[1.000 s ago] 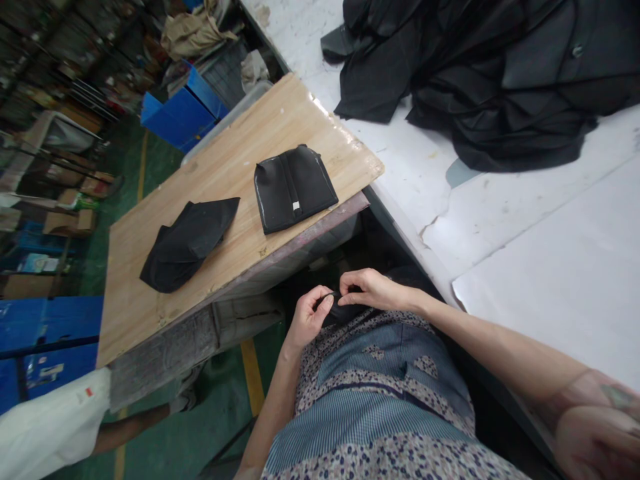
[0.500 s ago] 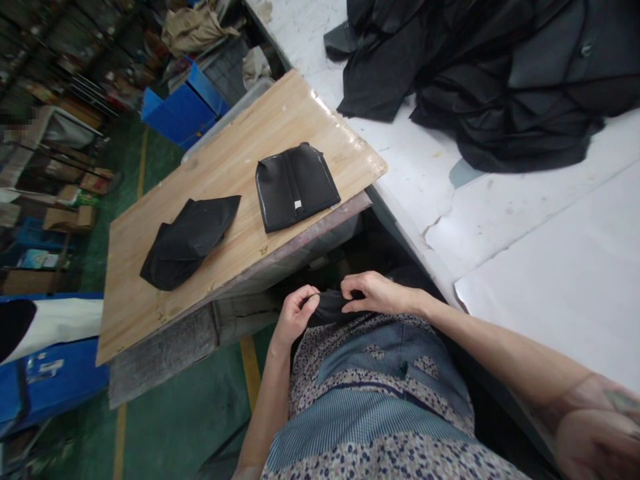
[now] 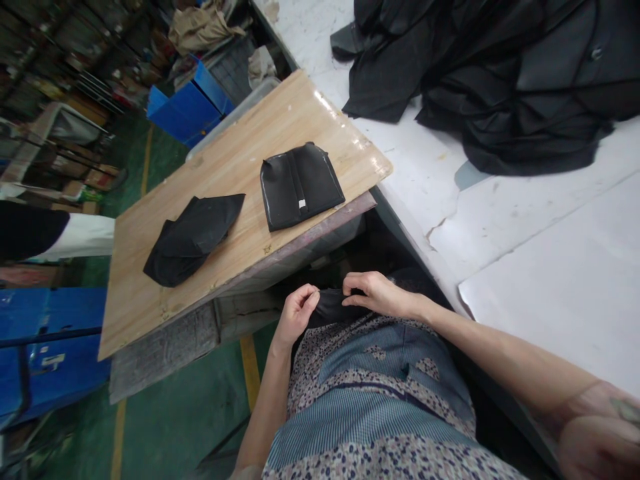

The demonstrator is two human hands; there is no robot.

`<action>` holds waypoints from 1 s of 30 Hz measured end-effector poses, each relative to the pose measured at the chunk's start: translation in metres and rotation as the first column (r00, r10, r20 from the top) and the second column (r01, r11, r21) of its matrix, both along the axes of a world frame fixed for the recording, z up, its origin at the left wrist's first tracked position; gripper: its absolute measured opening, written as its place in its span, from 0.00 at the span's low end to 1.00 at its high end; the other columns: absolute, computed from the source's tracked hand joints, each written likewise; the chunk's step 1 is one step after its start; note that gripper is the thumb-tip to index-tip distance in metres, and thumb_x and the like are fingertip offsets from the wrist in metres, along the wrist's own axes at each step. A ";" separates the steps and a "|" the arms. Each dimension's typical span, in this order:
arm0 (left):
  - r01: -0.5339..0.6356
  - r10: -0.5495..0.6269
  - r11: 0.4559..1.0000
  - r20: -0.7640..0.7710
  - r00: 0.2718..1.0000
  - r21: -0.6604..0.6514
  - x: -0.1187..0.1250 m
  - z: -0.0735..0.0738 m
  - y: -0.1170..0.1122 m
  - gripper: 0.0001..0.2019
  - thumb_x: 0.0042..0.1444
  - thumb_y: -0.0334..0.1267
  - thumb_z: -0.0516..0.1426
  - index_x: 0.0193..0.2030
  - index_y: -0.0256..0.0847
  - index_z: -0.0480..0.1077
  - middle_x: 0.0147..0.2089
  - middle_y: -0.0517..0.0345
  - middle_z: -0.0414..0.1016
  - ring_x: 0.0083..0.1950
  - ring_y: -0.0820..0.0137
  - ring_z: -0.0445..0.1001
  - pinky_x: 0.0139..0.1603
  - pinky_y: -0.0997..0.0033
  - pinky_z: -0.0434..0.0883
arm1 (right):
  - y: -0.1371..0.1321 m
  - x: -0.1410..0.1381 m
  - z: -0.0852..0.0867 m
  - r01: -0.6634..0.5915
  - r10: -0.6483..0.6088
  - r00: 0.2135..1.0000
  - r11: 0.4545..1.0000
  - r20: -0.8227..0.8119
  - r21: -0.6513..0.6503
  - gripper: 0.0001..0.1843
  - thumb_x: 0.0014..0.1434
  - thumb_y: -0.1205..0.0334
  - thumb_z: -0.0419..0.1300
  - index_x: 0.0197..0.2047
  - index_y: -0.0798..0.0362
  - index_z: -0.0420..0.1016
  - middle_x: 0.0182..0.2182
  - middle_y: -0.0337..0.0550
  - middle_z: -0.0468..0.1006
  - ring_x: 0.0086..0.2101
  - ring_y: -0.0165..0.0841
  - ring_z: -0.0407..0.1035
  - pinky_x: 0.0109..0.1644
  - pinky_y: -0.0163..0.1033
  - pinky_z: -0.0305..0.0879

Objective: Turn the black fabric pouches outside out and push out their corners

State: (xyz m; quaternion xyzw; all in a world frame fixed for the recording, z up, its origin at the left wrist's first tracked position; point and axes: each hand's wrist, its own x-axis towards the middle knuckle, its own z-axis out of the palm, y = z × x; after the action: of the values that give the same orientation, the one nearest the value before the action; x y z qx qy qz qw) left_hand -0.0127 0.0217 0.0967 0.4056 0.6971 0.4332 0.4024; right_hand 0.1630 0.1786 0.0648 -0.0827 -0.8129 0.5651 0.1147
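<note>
Close in front of my apron (image 3: 360, 413), a piece of black fabric (image 3: 331, 308) is stretched between both hands. My left hand (image 3: 296, 313) pinches its left edge between thumb and forefinger. On the other side, my right hand (image 3: 377, 293) grips the cloth with thumb and curled fingers. The lower part of the fabric is dark against the gap below the table, so its full shape is hidden. Beyond my hands, a flat black sewn piece (image 3: 303, 187) with a white tag lies on the wooden board (image 3: 235, 160), and a folded black piece (image 3: 193, 240) rests to its left.
A white table (image 3: 540, 240) on the right bears a heap of black garments (image 3: 480, 80). Blue boxes (image 3: 190, 107) stand behind the wooden board. At the left edge, a person in black and white (image 3: 75, 233) is partly in view. A blue bin (image 3: 55, 353) is below.
The person at the left edge has come further into view, beside the board. My view has shifted slightly; both hands keep their hold on the black fabric in nearly the same place.
</note>
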 end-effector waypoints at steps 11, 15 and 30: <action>-0.008 0.007 0.999 0.017 1.000 0.043 0.003 0.001 0.004 0.15 0.64 0.45 0.55 0.29 0.39 0.64 0.30 0.62 0.60 0.31 0.73 0.56 0.33 0.72 0.57 | 0.001 -0.001 0.002 0.185 -0.173 0.980 0.975 0.097 -0.123 0.14 0.60 0.60 0.64 0.28 0.52 0.64 0.25 0.34 0.68 0.28 0.29 0.62 0.32 0.34 0.53; -0.006 0.005 1.000 0.062 0.998 0.020 0.004 -0.001 0.005 0.16 0.61 0.46 0.58 0.28 0.39 0.63 0.29 0.62 0.60 0.30 0.73 0.57 0.32 0.73 0.57 | 0.001 -0.002 -0.001 0.187 -0.176 0.981 0.973 0.085 -0.139 0.14 0.59 0.60 0.65 0.27 0.52 0.64 0.25 0.34 0.69 0.27 0.29 0.62 0.32 0.34 0.53; -0.215 0.188 0.970 0.217 0.958 0.112 0.000 0.000 0.004 0.17 0.56 0.42 0.61 0.24 0.40 0.58 0.26 0.63 0.59 0.28 0.75 0.56 0.30 0.74 0.57 | 0.010 -0.003 -0.004 0.268 -0.253 0.963 0.938 0.094 -0.220 0.18 0.53 0.53 0.69 0.26 0.51 0.64 0.22 0.32 0.67 0.25 0.27 0.59 0.28 0.34 0.52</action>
State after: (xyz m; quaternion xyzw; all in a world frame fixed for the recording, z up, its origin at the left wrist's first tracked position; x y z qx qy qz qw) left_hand -0.0128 0.0255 0.0965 0.3117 0.6589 0.5574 0.3976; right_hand 0.1599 0.1882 0.0612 -0.2205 -0.7267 0.6327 0.1519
